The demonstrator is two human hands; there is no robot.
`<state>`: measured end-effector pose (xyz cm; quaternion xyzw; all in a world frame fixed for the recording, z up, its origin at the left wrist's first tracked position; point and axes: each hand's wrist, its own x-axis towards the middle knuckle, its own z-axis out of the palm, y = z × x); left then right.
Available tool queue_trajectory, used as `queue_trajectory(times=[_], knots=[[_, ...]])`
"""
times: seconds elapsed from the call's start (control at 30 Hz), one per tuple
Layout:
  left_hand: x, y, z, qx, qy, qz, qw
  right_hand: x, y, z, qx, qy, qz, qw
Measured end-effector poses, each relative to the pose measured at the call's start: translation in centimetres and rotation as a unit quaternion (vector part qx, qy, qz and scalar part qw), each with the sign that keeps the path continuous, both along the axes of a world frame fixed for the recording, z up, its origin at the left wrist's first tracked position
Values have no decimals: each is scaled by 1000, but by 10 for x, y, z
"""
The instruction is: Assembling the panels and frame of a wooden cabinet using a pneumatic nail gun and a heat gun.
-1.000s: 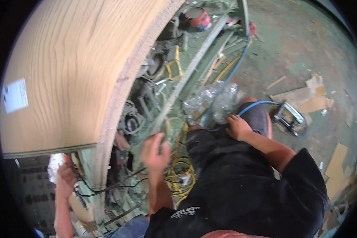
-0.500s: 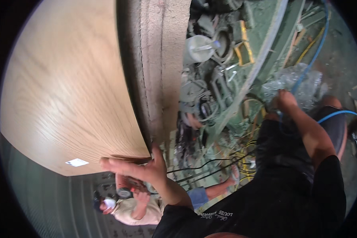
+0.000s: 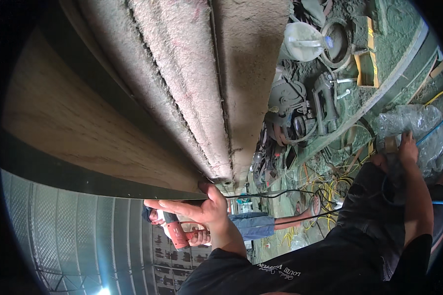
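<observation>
My left hand [image 3: 202, 211] is open, fingers stretched along the edge of a wood-grain panel [image 3: 103, 147], thumb against its corner. The panel has dark edges and is tilted beside a worn, fuzzy beige padded surface [image 3: 182, 64]. My right hand [image 3: 407, 149] is by my knee with its fingers curled. Next to its fingers is a small brownish block-like piece [image 3: 390, 144], but what the hand grips is not clear. Crumpled clear plastic wrap [image 3: 411, 120] lies just beyond that hand.
A co-worker holds a red power tool [image 3: 178, 235] with a dark nozzle near the panel. Black cables [image 3: 266, 195] and tangled yellow cords [image 3: 325, 196] run over the floor. Dusty tools, a white plastic jug [image 3: 302, 42] and a yellow-edged frame [image 3: 366, 69] lie beside the padded surface.
The panel's broad face has turned away, showing more of its edge and the padded surface. My left hand stays at its corner. More of the co-worker's red tool shows.
</observation>
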<state>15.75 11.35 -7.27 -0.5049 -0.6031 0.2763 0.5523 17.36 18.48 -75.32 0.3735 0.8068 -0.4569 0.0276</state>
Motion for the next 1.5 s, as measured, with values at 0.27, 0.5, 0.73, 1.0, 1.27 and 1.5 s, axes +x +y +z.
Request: queue_trajectory(times=[0.27, 0.5, 0.73, 1.0, 1.27, 1.5], knots=[[-8, -10, 1, 38, -23, -60, 997, 14, 18, 36, -1, -69, 36, 997], [-11, -19, 6, -35, -78, -107, 991, 32, 36, 71, -34, -12, -78, 996], [-2, -49, -64, 76, -323, -328, 885, 101, 54, 248, 68, 340, -254, 903], [8, -22, -147, 219, -815, -258, 470, 71, 35, 464, 172, 533, -271, 783], [-2, 34, -118, 250, -873, -318, 270, 34, 18, 509, 168, 567, -318, 741], [3, 56, -118, 339, -846, -354, 211, 41, 30, 514, 105, 518, -292, 798]])
